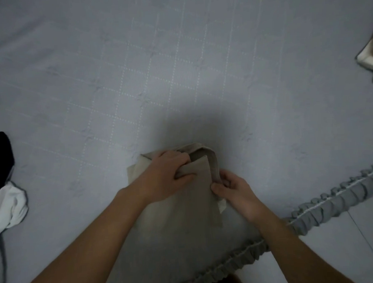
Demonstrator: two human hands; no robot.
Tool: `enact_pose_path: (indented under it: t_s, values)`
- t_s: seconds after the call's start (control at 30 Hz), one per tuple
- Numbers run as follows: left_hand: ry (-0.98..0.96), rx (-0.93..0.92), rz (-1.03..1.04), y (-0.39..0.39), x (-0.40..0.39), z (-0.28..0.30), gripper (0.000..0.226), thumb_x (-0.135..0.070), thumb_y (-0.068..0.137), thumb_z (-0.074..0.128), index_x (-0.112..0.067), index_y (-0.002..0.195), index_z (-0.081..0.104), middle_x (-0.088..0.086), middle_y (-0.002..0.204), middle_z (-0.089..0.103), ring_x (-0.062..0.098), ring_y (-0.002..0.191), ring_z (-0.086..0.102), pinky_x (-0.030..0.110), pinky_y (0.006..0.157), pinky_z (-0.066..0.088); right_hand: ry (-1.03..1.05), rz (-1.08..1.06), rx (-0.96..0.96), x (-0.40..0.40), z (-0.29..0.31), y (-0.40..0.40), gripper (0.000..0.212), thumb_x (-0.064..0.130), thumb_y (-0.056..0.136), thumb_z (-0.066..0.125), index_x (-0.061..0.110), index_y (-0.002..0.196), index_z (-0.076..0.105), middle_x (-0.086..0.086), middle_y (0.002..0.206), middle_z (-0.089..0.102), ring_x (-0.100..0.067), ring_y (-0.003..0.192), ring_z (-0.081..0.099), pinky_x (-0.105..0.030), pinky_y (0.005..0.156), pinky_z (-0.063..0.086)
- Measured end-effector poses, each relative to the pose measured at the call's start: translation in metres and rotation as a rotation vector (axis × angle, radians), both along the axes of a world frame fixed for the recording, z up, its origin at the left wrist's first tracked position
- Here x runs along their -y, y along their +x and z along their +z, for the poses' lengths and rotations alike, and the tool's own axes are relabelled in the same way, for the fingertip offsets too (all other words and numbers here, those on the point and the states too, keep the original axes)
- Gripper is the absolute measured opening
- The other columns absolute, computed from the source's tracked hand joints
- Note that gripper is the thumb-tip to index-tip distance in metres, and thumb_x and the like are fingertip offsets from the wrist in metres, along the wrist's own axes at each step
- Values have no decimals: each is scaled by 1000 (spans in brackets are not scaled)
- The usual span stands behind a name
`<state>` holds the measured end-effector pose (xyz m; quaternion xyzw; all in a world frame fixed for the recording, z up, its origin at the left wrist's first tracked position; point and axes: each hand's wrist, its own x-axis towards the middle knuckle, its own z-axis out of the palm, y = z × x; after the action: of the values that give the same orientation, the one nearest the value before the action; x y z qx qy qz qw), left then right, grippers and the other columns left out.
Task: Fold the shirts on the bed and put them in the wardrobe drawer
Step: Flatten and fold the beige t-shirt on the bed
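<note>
Nearest the viewer, the frilled bed edge (325, 208) runs across the lower right, with floor (356, 241) beyond it; both forearms reach over it onto the bed (178, 66). The right hand (234, 190) pinches a narrow strip of the beige shirt (190, 203) between thumb and curled fingers, at the shirt's right edge. The left hand (163, 174) lies on top of the shirt, fingers curled over a folded upper layer and thumb pressing it down. The shirt itself rests on the bed just inside the near edge, already reduced to a compact, roughly rectangular bundle.

Step in hand, as judged: a late fold of this shirt, the side strip being tucked or turned inward. The next move likely calls for laying that strip flat, smoothing the bundle, and lifting it without letting the layers slip.

Farther out, unfolded clothes wait: a white garment (8, 204) and a black garment (0, 156) at the left edge, a cream cloth (370, 58) at the far right, all cut off by the frame. The wardrobe drawer is not in view. Dim light and the hands' shadow hide the shirt's collar and sleeves.
</note>
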<state>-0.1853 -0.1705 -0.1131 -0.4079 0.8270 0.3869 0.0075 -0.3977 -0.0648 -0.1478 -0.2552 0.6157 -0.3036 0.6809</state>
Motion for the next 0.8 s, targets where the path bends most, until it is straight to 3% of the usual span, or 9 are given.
enact_pose_path:
  t_s: [0.13,0.23,0.3,0.37,0.43,0.57,0.67,0.73,0.8]
  values:
    - [77,-108,130,-2,0,0,19,-39,92,61,-26,86,49,-10,75,57,8,69,55,25,65,43,-33,77,-181,-16,0,7,19,6,97,58,19,93,71,10,84,74,-3,78,68,-16,70,50]
    - [73,-112,204,-1,-6,-4,17,-42,94,57,-33,88,44,-18,72,55,0,70,56,15,61,39,58,14,-339,-21,-8,15,24,14,98,57,19,77,69,4,71,70,-9,68,66,-15,58,47]
    - [63,-85,239,-2,-8,-7,18,-40,96,57,-41,92,39,-23,72,52,-5,69,54,14,62,38,123,206,-555,-30,-16,20,18,19,97,56,15,81,64,0,72,64,-19,70,61,-15,54,41]
    - [57,-41,255,-6,-8,-10,22,-40,97,56,-44,94,34,-24,72,49,-4,66,51,19,61,37,110,300,-672,-34,-17,22,15,22,96,54,16,89,65,1,79,65,-18,73,58,-22,60,41]
    - [41,-34,256,-13,-7,-12,30,-41,97,55,-49,88,28,-24,71,47,-6,63,48,19,58,34,111,321,-668,-30,-14,19,15,21,95,54,14,90,66,-1,82,66,-18,73,59,-30,65,46]
    - [11,-81,208,-21,0,-14,26,-41,96,56,-43,88,31,-22,73,46,0,65,46,28,62,39,191,491,-688,-13,-1,6,8,20,91,56,18,87,63,-3,86,65,-19,79,59,-27,64,41]
    - [66,-102,195,-19,6,-19,20,-37,95,60,-28,89,43,-16,78,47,12,73,48,35,68,43,50,262,-831,5,14,6,5,22,91,59,25,87,58,5,86,61,-14,78,58,-25,64,40]
    - [88,-119,226,-17,6,-21,21,-37,93,62,-22,89,47,-13,77,50,13,70,48,37,67,45,-51,71,-727,21,24,18,5,29,92,61,32,91,56,15,86,60,-6,78,57,-16,63,40]
    - [72,-169,317,-13,5,-22,22,-45,90,62,-27,94,50,-13,79,54,7,66,50,27,64,47,-8,65,-535,36,29,31,15,43,90,63,38,101,54,23,90,58,4,81,56,-10,63,38]
